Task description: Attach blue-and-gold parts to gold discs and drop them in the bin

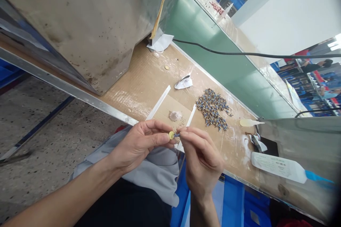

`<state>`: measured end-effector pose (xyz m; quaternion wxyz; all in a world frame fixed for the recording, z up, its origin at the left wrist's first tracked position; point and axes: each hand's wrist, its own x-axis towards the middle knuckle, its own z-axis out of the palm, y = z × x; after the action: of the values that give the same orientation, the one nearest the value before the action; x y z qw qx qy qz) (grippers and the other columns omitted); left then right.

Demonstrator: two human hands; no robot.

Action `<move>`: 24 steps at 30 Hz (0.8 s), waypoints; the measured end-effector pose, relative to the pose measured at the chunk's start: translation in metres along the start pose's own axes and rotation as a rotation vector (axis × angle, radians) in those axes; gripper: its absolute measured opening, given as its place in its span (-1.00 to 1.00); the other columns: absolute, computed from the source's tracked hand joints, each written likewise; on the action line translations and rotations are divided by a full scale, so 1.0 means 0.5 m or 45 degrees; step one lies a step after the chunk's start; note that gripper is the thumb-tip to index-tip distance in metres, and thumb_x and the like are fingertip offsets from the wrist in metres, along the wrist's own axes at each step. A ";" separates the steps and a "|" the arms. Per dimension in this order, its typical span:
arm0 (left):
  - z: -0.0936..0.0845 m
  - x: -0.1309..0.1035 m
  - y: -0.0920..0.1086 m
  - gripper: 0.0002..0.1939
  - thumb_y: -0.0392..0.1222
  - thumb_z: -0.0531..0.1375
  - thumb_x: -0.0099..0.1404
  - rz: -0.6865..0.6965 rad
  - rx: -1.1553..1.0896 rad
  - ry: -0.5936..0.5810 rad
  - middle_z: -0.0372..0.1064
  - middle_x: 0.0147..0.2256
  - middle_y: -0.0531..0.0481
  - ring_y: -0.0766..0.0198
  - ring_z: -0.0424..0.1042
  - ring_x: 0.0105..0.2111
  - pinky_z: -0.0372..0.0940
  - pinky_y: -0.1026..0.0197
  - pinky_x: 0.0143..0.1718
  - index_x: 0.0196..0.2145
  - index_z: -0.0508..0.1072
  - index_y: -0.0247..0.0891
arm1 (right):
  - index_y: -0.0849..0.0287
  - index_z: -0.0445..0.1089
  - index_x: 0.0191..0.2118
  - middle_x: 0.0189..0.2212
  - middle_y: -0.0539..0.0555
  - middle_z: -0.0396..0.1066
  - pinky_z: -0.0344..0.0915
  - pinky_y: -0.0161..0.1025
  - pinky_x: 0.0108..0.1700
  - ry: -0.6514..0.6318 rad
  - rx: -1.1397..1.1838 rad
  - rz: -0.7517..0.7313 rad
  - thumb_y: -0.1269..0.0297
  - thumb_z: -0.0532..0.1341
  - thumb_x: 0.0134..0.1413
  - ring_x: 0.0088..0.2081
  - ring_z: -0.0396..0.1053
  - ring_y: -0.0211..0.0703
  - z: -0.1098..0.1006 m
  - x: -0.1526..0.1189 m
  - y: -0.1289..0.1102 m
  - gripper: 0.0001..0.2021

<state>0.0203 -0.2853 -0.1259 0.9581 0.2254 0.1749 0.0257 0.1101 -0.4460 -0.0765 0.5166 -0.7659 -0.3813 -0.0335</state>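
Between the thumb and fingers of my left hand [144, 142] is a small round yellow disc [171, 135]. My right hand [201, 152] pinches a thin blue piece [177, 135], whose end meets the disc; most of it is hidden by the fingertips. Just beyond my hands a small clear round dish [175, 115] stands on the work surface, with tiny brown grains [182, 122] scattered beside it. To the right of the dish lies a heap of small blue and gold metal parts [213, 109].
A crumpled white scrap [183, 82] and another yellow disc [166, 67] lie farther back on the brown tabletop [141, 85]. At right are a small glue bottle [250, 122] and a large white bottle [278, 166]. A metal box [80, 25] stands at left; a black cable [226, 53] crosses the green partition.
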 end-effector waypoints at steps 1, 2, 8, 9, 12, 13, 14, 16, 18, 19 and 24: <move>0.000 0.000 0.000 -0.76 -0.21 0.67 0.23 0.002 0.004 -0.003 0.76 -0.30 -0.01 0.28 0.77 -0.31 0.63 0.38 -0.12 -0.19 0.78 -0.23 | 0.02 0.71 -0.02 -0.03 0.05 0.70 0.66 -0.16 0.08 -0.004 0.005 0.002 0.55 0.39 0.44 -0.02 0.70 -0.09 0.000 0.000 0.000 -0.75; 0.000 0.000 0.001 -0.76 -0.21 0.67 0.23 0.006 0.012 -0.006 0.76 -0.30 -0.01 0.28 0.77 -0.30 0.63 0.38 -0.12 -0.18 0.78 -0.23 | 0.02 0.71 -0.01 -0.03 0.06 0.70 0.65 -0.17 0.08 -0.010 0.012 0.006 0.55 0.39 0.44 -0.01 0.70 -0.10 -0.001 0.001 0.000 -0.75; 0.003 -0.002 0.001 -0.75 -0.20 0.67 0.23 0.018 0.037 0.013 0.76 -0.29 -0.01 0.28 0.77 -0.29 0.62 0.38 -0.11 -0.18 0.77 -0.24 | 0.02 0.71 0.00 -0.03 0.05 0.70 0.66 -0.18 0.07 -0.040 0.013 -0.011 0.58 0.38 0.43 -0.03 0.70 -0.11 -0.004 0.004 -0.004 -0.72; 0.005 -0.003 0.001 -0.75 -0.20 0.67 0.23 0.024 0.044 0.019 0.76 -0.30 -0.01 0.28 0.77 -0.30 0.62 0.38 -0.12 -0.18 0.77 -0.24 | 0.02 0.71 0.00 -0.04 0.05 0.70 0.66 -0.19 0.07 -0.039 -0.002 -0.022 0.59 0.38 0.42 -0.03 0.70 -0.10 -0.004 0.004 -0.004 -0.72; 0.011 -0.006 0.003 -0.77 -0.22 0.66 0.23 0.056 0.079 0.038 0.76 -0.32 0.00 0.32 0.76 -0.32 0.60 0.42 -0.13 -0.19 0.78 -0.22 | 0.03 0.71 0.02 -0.03 0.06 0.70 0.67 -0.19 0.06 -0.047 -0.060 -0.077 0.61 0.37 0.41 -0.03 0.70 -0.10 -0.007 0.004 -0.005 -0.69; 0.013 -0.008 0.004 -0.79 -0.23 0.66 0.25 0.071 0.096 0.042 0.76 -0.32 0.00 0.33 0.76 -0.31 0.59 0.43 -0.13 -0.19 0.78 -0.22 | 0.03 0.71 0.04 -0.02 0.07 0.70 0.67 -0.19 0.06 -0.054 -0.083 -0.102 0.62 0.37 0.41 -0.02 0.70 -0.10 -0.009 0.004 -0.006 -0.67; 0.016 -0.010 0.004 -0.81 -0.24 0.64 0.26 0.090 0.119 0.038 0.77 -0.32 0.01 0.34 0.75 -0.31 0.59 0.44 -0.13 -0.19 0.79 -0.21 | 0.03 0.71 0.05 -0.01 0.07 0.69 0.67 -0.19 0.06 -0.059 -0.104 -0.130 0.63 0.36 0.41 -0.02 0.70 -0.09 -0.011 0.003 -0.007 -0.66; 0.019 -0.015 0.006 -0.85 -0.24 0.61 0.32 0.127 0.169 0.014 0.77 -0.29 0.01 0.36 0.75 -0.28 0.58 0.45 -0.11 -0.17 0.80 -0.20 | 0.04 0.70 0.09 0.01 0.08 0.69 0.67 -0.17 0.07 -0.072 -0.144 -0.189 0.66 0.36 0.40 -0.01 0.70 -0.09 -0.015 0.001 -0.009 -0.63; 0.021 -0.020 0.006 -0.89 -0.24 0.58 0.37 0.153 0.207 -0.010 0.78 -0.25 0.01 0.36 0.75 -0.24 0.58 0.44 -0.08 -0.15 0.81 -0.18 | 0.06 0.69 0.12 0.03 0.10 0.69 0.68 -0.13 0.11 -0.073 -0.182 -0.254 0.68 0.35 0.38 0.01 0.70 -0.07 -0.017 -0.002 -0.011 -0.60; 0.021 -0.022 0.005 -0.89 -0.24 0.58 0.38 0.159 0.219 -0.011 0.79 -0.22 0.01 0.35 0.75 -0.22 0.59 0.42 -0.06 -0.14 0.81 -0.17 | 0.08 0.69 0.14 0.05 0.12 0.69 0.68 -0.11 0.13 -0.065 -0.201 -0.290 0.70 0.35 0.37 0.03 0.70 -0.05 -0.018 -0.004 -0.012 -0.58; 0.024 -0.034 0.001 -0.85 -0.20 0.58 0.38 0.174 0.315 0.072 0.79 -0.10 -0.02 0.27 0.77 -0.11 0.60 0.37 0.04 -0.09 0.82 -0.13 | 0.11 0.68 0.17 0.08 0.14 0.68 0.72 -0.06 0.11 0.009 -0.322 -0.414 0.72 0.37 0.33 0.05 0.71 0.01 -0.008 -0.022 -0.008 -0.55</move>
<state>0.0085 -0.2918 -0.1102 0.9136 0.3526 0.1879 0.0754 0.1010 -0.4545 -0.0767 0.4054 -0.7529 -0.4909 -0.1667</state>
